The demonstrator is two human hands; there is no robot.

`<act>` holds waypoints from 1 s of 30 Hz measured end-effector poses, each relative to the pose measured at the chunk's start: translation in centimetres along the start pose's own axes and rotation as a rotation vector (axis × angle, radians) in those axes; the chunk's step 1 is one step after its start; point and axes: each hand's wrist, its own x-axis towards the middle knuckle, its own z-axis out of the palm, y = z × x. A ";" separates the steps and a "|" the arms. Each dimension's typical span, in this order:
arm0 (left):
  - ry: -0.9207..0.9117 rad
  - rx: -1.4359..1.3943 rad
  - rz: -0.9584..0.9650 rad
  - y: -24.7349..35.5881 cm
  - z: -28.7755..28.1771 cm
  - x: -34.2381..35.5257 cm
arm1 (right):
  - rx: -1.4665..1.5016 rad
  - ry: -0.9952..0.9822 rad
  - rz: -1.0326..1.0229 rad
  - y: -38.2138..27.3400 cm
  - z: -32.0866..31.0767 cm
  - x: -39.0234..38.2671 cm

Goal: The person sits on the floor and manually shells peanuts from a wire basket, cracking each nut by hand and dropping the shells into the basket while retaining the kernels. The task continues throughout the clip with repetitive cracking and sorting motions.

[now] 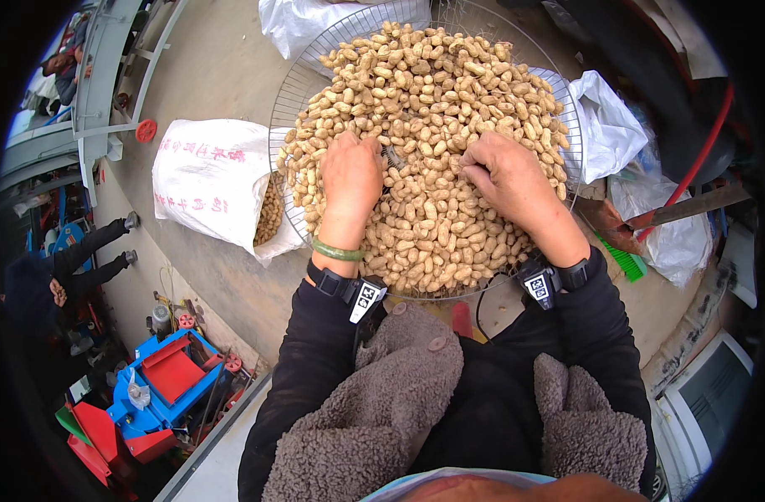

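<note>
Both hands buried in a heap of unshelled peanuts on a round wire sieve.

Left to right: white sack [211,180] lies on the concrete floor [207,58] just left of the sieve, mouth open toward it with peanuts showing inside, so handy for filling or emptying. Left hand [351,177] lies palm-down on the peanuts [424,109], fingers curled into the pile, grasp hidden, can't tell if it holds any. Wire sieve [303,79] carries the heap, mesh likely lets dirt drop. Right hand [506,180] also palm-down, fingers dug in and bent, loosely clawed on nuts, exact hold hidden. White plastic bags [608,125] crowd the sieve's right rim; green brush [625,261] beside them.
</note>
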 end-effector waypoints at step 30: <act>-0.464 -2.141 -0.312 3.2 -2.3 -5.7 | 0.448 0.200 0.061 -5.0 5.5 0.8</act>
